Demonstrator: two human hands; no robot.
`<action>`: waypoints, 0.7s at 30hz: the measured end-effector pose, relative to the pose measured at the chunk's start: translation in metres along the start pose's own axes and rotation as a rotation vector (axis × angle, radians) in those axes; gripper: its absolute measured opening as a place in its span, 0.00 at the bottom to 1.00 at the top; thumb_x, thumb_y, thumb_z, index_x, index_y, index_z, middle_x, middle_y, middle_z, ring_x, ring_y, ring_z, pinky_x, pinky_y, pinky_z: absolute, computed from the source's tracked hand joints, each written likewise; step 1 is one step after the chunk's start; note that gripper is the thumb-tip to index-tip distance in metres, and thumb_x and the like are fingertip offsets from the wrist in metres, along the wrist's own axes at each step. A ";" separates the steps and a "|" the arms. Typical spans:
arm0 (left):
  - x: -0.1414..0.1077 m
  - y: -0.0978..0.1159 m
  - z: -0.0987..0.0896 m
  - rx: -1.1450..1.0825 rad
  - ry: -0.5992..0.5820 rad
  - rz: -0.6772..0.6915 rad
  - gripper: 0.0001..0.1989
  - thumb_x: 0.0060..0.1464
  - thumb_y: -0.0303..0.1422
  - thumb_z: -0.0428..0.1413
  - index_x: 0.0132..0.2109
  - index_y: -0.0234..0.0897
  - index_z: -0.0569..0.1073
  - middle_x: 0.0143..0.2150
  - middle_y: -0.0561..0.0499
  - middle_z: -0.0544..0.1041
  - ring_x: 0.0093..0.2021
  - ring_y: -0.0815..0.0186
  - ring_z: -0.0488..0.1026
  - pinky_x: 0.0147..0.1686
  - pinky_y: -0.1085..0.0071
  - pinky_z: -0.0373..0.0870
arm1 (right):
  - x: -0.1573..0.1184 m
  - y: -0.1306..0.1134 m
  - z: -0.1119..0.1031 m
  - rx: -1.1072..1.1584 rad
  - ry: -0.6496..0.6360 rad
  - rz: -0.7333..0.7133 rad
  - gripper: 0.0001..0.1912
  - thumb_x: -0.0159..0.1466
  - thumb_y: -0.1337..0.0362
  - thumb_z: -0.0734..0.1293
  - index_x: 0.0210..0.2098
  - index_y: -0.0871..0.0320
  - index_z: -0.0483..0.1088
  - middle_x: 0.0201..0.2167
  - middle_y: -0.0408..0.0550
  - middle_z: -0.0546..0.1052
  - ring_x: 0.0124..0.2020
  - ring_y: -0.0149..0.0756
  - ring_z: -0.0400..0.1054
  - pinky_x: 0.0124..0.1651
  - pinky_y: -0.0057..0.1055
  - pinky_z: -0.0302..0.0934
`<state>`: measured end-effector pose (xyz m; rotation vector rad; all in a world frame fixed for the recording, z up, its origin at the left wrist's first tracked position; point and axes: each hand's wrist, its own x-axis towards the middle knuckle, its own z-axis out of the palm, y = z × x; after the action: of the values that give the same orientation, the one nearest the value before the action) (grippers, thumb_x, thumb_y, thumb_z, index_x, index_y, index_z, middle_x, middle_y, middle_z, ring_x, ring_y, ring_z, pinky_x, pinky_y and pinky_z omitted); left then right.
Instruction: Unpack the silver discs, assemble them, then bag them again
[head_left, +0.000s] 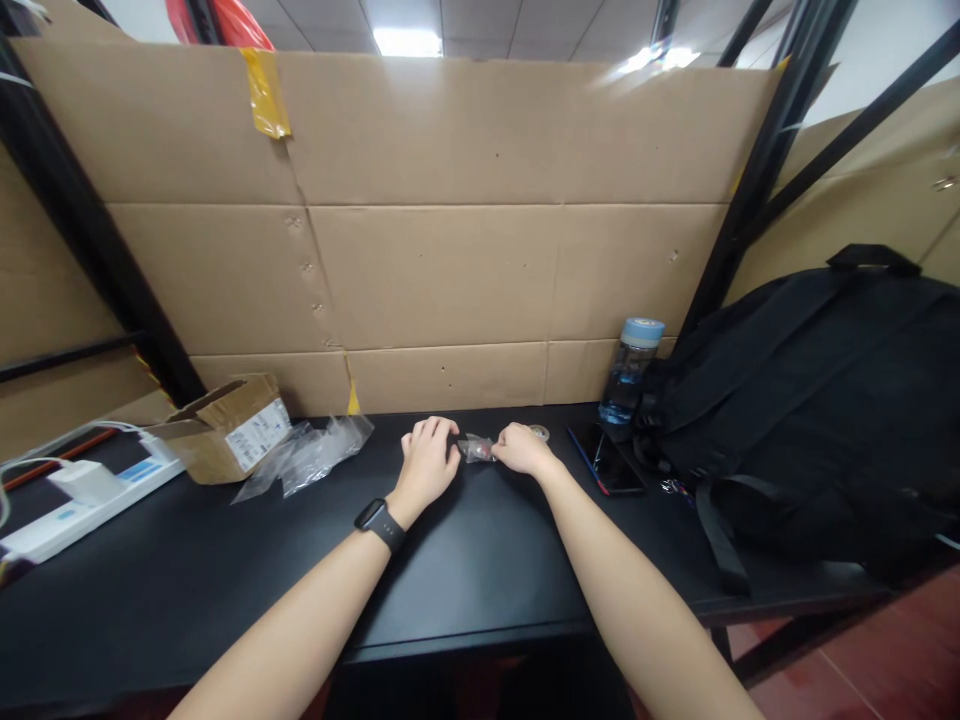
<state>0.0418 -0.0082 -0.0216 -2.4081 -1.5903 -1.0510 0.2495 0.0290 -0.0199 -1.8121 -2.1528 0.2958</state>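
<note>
A small clear plastic bag (477, 448) with something reddish inside lies on the black table between my hands. My right hand (521, 449) has its fingers closed on the bag's right end. On the other side, my left hand (429, 458) rests with curved fingers and the thumb apart, close to the bag's left end and holding nothing that I can see. The left wrist wears a black watch (380, 522). Just behind my right hand, a small roll of clear tape (540, 433) is partly hidden.
Left of my hands are crumpled clear bags (326, 455), an open cardboard box (225, 430) and a white power strip (97, 505). To the right are a phone (609, 460), a water bottle (628, 375) and a black backpack (817, 400). A cardboard wall (442, 270) stands behind.
</note>
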 end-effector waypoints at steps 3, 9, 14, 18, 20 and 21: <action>-0.002 0.008 -0.008 -0.024 -0.048 0.211 0.21 0.53 0.21 0.50 0.53 0.43 0.71 0.56 0.47 0.73 0.58 0.57 0.65 0.52 0.60 0.59 | -0.001 -0.003 0.002 -0.028 0.025 0.030 0.12 0.61 0.60 0.66 0.33 0.60 0.80 0.38 0.59 0.82 0.40 0.43 0.75 0.36 0.29 0.58; -0.007 0.007 0.000 0.040 -0.180 0.394 0.21 0.60 0.26 0.49 0.57 0.49 0.72 0.59 0.52 0.75 0.65 0.55 0.61 0.55 0.54 0.56 | 0.002 -0.001 0.005 -0.006 0.066 0.050 0.10 0.63 0.63 0.65 0.31 0.59 0.78 0.36 0.57 0.81 0.39 0.43 0.75 0.37 0.31 0.60; -0.008 -0.002 0.009 0.109 -0.210 0.321 0.22 0.61 0.29 0.50 0.61 0.48 0.69 0.61 0.50 0.74 0.67 0.50 0.58 0.56 0.50 0.57 | 0.001 0.000 0.003 0.030 0.126 -0.057 0.09 0.63 0.68 0.64 0.40 0.57 0.76 0.43 0.53 0.80 0.46 0.40 0.73 0.47 0.32 0.61; -0.009 -0.003 0.010 0.124 -0.248 0.277 0.23 0.62 0.31 0.50 0.62 0.49 0.68 0.61 0.49 0.74 0.67 0.49 0.58 0.57 0.48 0.57 | 0.001 0.003 0.003 0.076 0.133 -0.358 0.24 0.58 0.78 0.63 0.50 0.54 0.74 0.53 0.47 0.77 0.53 0.36 0.69 0.57 0.31 0.58; -0.009 -0.004 0.010 0.129 -0.267 0.253 0.23 0.62 0.32 0.49 0.63 0.49 0.67 0.60 0.48 0.75 0.66 0.48 0.58 0.57 0.47 0.57 | 0.000 0.004 0.005 0.050 0.081 -0.381 0.27 0.56 0.76 0.65 0.53 0.53 0.73 0.54 0.47 0.77 0.54 0.41 0.69 0.58 0.34 0.58; -0.010 -0.004 0.011 0.129 -0.274 0.244 0.23 0.62 0.32 0.49 0.64 0.48 0.66 0.60 0.48 0.75 0.66 0.47 0.59 0.57 0.47 0.57 | 0.000 0.004 0.006 0.031 0.058 -0.361 0.27 0.55 0.74 0.67 0.54 0.52 0.73 0.54 0.47 0.77 0.55 0.43 0.69 0.58 0.36 0.58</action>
<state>0.0418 -0.0097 -0.0363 -2.6578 -1.3334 -0.5804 0.2514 0.0296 -0.0272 -1.3616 -2.3628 0.1863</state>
